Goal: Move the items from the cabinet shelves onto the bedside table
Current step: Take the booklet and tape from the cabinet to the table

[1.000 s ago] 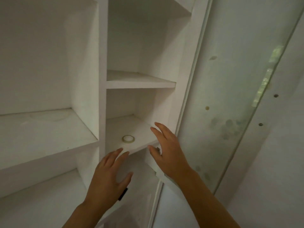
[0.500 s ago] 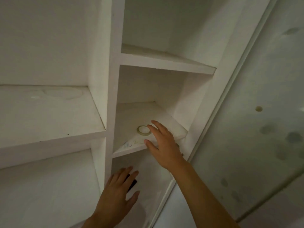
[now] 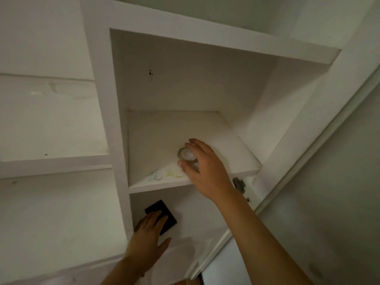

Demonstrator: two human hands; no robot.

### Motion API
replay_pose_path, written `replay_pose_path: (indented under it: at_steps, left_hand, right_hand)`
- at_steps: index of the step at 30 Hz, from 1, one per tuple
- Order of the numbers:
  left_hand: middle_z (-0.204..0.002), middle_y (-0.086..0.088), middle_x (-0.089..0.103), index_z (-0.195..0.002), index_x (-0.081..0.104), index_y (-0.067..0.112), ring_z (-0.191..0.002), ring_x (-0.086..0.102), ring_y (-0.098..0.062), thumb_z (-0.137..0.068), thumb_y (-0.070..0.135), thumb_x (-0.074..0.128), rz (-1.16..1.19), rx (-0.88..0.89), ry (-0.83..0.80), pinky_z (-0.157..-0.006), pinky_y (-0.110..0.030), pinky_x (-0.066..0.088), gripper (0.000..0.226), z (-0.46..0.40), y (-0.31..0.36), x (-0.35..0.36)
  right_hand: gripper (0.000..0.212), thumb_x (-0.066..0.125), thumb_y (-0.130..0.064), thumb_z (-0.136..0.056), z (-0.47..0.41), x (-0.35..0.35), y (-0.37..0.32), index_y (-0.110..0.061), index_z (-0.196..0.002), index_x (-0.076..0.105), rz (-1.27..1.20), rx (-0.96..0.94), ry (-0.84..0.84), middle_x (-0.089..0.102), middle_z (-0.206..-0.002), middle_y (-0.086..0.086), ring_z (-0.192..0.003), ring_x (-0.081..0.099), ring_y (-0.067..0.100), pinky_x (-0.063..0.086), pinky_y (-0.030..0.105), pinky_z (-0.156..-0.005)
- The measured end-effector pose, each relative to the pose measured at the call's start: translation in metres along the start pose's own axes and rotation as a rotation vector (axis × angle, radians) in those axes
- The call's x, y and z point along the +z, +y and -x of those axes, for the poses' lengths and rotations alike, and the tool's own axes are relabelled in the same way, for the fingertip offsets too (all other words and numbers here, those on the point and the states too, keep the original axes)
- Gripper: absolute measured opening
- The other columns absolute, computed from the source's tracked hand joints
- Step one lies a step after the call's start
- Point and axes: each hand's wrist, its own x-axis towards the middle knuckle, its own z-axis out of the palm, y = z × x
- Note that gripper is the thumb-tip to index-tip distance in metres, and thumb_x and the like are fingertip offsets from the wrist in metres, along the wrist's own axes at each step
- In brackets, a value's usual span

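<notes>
The tape roll (image 3: 186,155) lies on the middle shelf (image 3: 242,161) of the white cabinet (image 3: 107,99), near the shelf's front edge and a little right of its centre. It is a small ring of clear tape, seen tilted toward the camera, with its open core showing pale.

The right hand (image 3: 205,167) reaches over the front edge of that shelf and closes round the tape roll: the index finger curls over its far side, the thumb presses its near side, and the other fingers fold behind it. Whether the roll is lifted off the board or only resting on it cannot be told.

Just left of the tape roll, toward the shelf's front edge, faint blue and yellow scribbles (image 3: 164,174) mark the board.

Below the tape roll, in the next compartment down, a flat black square (image 3: 164,214) lies on the lower shelf (image 3: 195,243), near its left wall. The left hand (image 3: 148,241) lies on it with fingers stretched out flat, their tips covering the square's near corner, the thumb spread to the right on the shelf. It grips nothing.

Right of the tape roll, past the shelf's end, a metal hinge (image 3: 238,184) sits on the cabinet's frame, and beyond it the frosted door (image 3: 329,202) stands open. Left of the tape roll, across the upright divider, a wider shelf (image 3: 51,128) shows some peeling on its surface. Above the tape roll, the compartment's back wall carries a few small dark specks (image 3: 150,73).
</notes>
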Motion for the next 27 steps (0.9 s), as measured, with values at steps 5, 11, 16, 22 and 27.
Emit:
replay_pose_path:
  at_steps: [5,11,16,22,27]
  left_hand:
    - [-0.175,-0.001,0.007,-0.167,0.015,0.029,-0.163,0.007,-0.027,-0.093,0.065,0.06,0.083,-0.19,-0.026,-0.128,-0.039,0.018,0.094,-0.013,0.011,0.009]
    - [-0.175,-0.004,-0.001,-0.167,0.002,0.03,-0.162,0.0,-0.027,-0.09,0.077,0.053,0.055,-0.294,-0.052,-0.13,-0.046,0.006,0.104,-0.028,0.013,0.011]
    - [-0.169,-0.005,0.022,-0.165,0.025,0.032,-0.157,0.02,-0.029,-0.089,0.071,0.061,0.042,-0.272,-0.023,-0.128,-0.043,0.015,0.093,-0.027,0.013,0.008]
    - [-0.172,-0.002,0.018,-0.165,0.027,0.037,-0.159,0.018,-0.028,-0.083,0.076,0.066,0.027,-0.252,-0.058,-0.128,-0.041,0.02,0.099,-0.007,0.02,0.005]
    - [-0.167,-0.004,0.03,-0.159,0.042,0.034,-0.151,0.036,-0.03,-0.083,0.062,0.075,0.019,-0.208,0.011,-0.125,-0.039,0.029,0.087,0.017,0.029,0.007]
  right_hand:
    - [0.058,0.066,-0.045,-0.1,0.0,0.005,0.005,-0.016,-0.148,0.056,0.014,-0.013,0.042,0.053,-0.154,-0.001,-0.141,0.046,0.014,0.03,0.018,-0.114]
    - [0.056,0.065,-0.044,-0.099,-0.003,0.008,0.007,-0.011,-0.145,0.058,0.011,-0.038,0.063,0.061,-0.144,0.004,-0.135,0.052,0.02,0.045,0.032,-0.114]
    - [0.05,0.064,-0.034,-0.101,-0.002,0.006,0.008,-0.009,-0.144,0.059,-0.002,-0.038,0.044,0.063,-0.14,0.007,-0.132,0.054,0.024,0.046,0.037,-0.113]
    - [0.049,0.064,-0.031,-0.101,-0.002,0.004,0.005,-0.007,-0.144,0.059,-0.004,-0.034,0.037,0.063,-0.14,0.01,-0.132,0.054,0.026,0.044,0.038,-0.114]
    - [0.046,0.063,-0.027,-0.101,-0.001,0.003,0.003,-0.003,-0.14,0.061,0.034,-0.053,0.049,0.065,-0.136,0.014,-0.13,0.055,0.03,0.045,0.043,-0.113]
